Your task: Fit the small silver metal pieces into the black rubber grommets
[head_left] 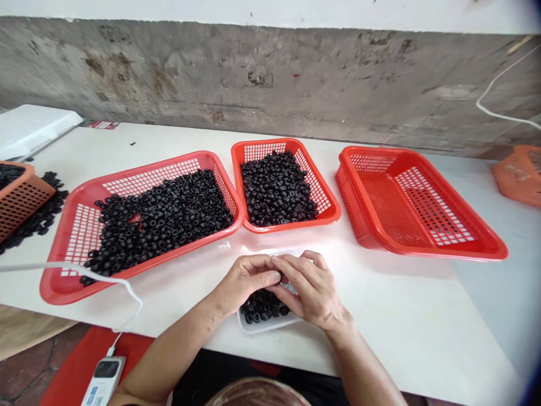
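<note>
My left hand (247,282) and my right hand (313,287) meet fingertip to fingertip above a small translucent white tray (264,327). Both are closed in a pinch around a small black ring-shaped piece (283,276), mostly hidden by the fingers. In the tray below lie many loose black ring-shaped pieces (262,307). Some clear or silvery small bits (291,287) show beside them under my right hand, too small to name.
Black pieces fill much of a long red basket (54,282) at left and a smaller red basket (333,217) in the middle. Stacked red baskets (367,197) stand at right. An orange basket (25,197) sits far left. A white cable (97,275) runs to a power bank (103,378).
</note>
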`<control>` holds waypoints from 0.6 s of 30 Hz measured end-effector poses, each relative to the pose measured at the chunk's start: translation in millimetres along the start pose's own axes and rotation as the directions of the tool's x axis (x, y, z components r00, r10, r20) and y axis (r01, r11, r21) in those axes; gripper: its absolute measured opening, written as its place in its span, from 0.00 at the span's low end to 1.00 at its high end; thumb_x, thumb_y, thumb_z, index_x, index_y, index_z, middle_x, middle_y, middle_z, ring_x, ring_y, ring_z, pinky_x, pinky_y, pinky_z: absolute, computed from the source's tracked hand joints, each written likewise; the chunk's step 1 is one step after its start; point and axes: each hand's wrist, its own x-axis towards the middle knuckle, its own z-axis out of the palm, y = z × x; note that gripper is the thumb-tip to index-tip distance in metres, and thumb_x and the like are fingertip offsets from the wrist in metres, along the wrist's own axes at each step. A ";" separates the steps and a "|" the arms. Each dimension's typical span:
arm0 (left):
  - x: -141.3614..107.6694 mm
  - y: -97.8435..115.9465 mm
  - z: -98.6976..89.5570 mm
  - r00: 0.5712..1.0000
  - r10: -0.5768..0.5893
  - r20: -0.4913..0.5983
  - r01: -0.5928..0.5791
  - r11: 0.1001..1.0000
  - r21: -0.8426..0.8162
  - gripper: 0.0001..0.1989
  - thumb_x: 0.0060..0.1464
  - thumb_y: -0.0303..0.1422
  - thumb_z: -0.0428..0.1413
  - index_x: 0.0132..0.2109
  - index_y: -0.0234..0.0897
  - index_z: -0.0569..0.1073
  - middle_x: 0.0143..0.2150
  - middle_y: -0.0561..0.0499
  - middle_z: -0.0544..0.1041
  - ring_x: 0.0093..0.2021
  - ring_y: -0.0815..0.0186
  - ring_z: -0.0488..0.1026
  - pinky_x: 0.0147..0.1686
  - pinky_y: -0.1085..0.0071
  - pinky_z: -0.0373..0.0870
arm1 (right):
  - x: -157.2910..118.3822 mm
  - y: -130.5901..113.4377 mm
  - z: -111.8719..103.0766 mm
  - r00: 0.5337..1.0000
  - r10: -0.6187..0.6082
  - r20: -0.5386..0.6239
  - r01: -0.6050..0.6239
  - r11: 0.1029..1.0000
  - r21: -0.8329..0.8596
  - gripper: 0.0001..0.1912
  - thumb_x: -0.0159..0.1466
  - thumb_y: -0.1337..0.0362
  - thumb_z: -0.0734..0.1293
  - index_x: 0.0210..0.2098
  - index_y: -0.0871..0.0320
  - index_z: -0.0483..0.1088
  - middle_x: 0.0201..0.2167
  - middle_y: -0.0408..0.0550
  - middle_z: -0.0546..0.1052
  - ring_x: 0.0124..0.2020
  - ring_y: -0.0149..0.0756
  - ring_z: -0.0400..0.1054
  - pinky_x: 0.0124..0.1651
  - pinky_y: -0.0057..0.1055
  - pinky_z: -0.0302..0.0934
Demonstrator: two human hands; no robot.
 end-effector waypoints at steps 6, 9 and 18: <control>-1.6 0.0 -1.5 1.000 -0.002 -0.011 0.002 1.000 0.003 0.09 0.55 0.36 0.66 0.41 0.35 0.83 0.33 0.50 0.79 0.32 0.70 0.72 0.37 0.74 0.70 | 1.2 -0.4 -6.1 0.995 0.094 0.017 -0.095 0.958 0.269 0.23 0.70 0.67 0.63 0.64 0.57 0.65 0.49 0.56 0.78 0.46 0.42 0.76 0.47 0.42 0.67; -1.6 0.4 -2.3 1.000 -0.006 -0.010 0.006 1.000 0.010 0.09 0.55 0.36 0.66 0.39 0.35 0.82 0.31 0.52 0.76 0.28 0.73 0.70 0.33 0.76 0.69 | 2.6 -2.2 -10.4 0.978 0.202 0.050 -0.206 0.904 0.375 0.18 0.71 0.70 0.62 0.59 0.53 0.71 0.50 0.54 0.77 0.50 0.41 0.74 0.50 0.41 0.69; -0.7 1.2 -0.1 0.999 -0.038 -0.037 0.040 0.998 0.049 0.12 0.53 0.39 0.68 0.36 0.34 0.81 0.26 0.54 0.75 0.25 0.73 0.73 0.32 0.77 0.71 | 0.9 -1.0 -10.7 0.966 0.248 0.074 -0.257 0.890 0.376 0.14 0.71 0.72 0.64 0.52 0.53 0.73 0.48 0.51 0.77 0.49 0.38 0.73 0.50 0.35 0.70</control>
